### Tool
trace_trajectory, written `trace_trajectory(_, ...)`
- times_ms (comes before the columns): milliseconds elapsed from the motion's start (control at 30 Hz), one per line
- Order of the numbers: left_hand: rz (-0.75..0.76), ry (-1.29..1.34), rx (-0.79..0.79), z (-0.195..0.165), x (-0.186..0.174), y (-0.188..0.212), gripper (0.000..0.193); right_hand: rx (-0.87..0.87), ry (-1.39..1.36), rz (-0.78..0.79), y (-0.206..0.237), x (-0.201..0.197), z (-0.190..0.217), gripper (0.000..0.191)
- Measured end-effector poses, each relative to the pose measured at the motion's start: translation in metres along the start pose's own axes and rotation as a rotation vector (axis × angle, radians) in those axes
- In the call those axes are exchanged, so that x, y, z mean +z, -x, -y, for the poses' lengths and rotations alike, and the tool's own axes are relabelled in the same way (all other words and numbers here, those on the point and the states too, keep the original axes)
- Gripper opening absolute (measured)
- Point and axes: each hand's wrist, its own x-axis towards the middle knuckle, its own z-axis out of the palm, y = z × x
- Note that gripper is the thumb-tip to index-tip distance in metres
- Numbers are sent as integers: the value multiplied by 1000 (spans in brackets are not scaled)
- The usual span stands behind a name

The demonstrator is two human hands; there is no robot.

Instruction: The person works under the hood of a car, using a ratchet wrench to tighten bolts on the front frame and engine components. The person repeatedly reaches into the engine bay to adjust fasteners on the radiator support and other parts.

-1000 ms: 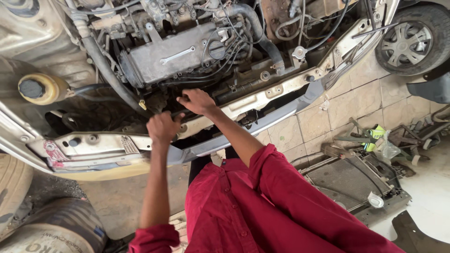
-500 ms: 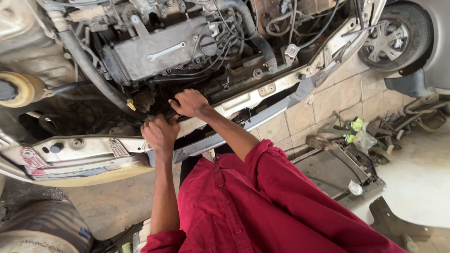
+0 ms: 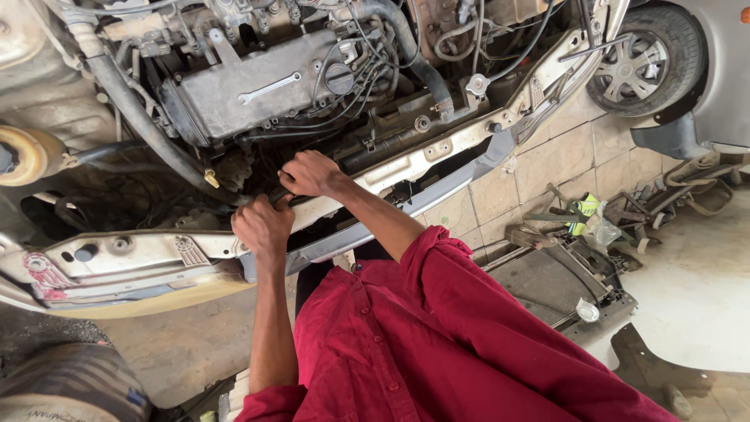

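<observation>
Steel crossmember (image 3: 406,168) at the front of the engine bay is what we've got both hands on, the pale painted radiator support running across the nose of the car, just below the engine. Our left hand (image 3: 264,227) is balled into a closed grip at its lower edge, and our right hand (image 3: 311,173) is curled shut over the top edge right beside it, fingers tucked into the dark gap behind. Whether either hand has a small part or tool pinched inside, we can't tell, the knuckles hide it.

Handling-wise, we'd guess this thing is stiff, heavy and bolted solid, with thin stamped edges that can bite bare skin, plus some greasy film. Best hold looks like the folded flange on top rather than the raw lip.

Moving outward: the grey valve cover (image 3: 250,94) sits just behind with a spanner (image 3: 269,87) lying on it, and a thick black hose (image 3: 137,117) sweeps down to the left. The bumper and grille are off. A wheel (image 3: 644,66) shows top right. Down on the tiled floor (image 3: 547,168) there's a removed radiator (image 3: 551,281) and a pile of loose parts (image 3: 594,215). Our red shirt (image 3: 437,344) fills the bottom.
</observation>
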Motion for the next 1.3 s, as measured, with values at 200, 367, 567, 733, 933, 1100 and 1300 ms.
trace_trajectory(200, 44, -17, -27, 0, 4, 0, 37, -46, -41, -2, -1, 1, -4, 35)
trace_trajectory(367, 4, -52, -15, -2, 6, -1, 40, -133, -15, -23, -2, 4, -10, 36)
trace_trajectory(567, 44, -50, -58, -1, 17, 6, 41, -103, 72, 57, -5, 0, -11, 45)
trace_trajectory(733, -434, -252, 190, 2, 31, 14, 49, -191, 9, -32, -5, -11, -5, 43)
trace_trajectory(933, -387, -151, 224, 4, 24, 3, 43, -128, 74, -8, -2, -16, -1, 45)
trace_trajectory(1100, -21, -63, 80, -5, 7, -5, 39, -61, 23, -166, 11, -18, 8, 44)
trace_trajectory(1300, -35, -81, 74, -11, -6, -12, 39, 166, -18, -201, 22, -24, 22, 46)
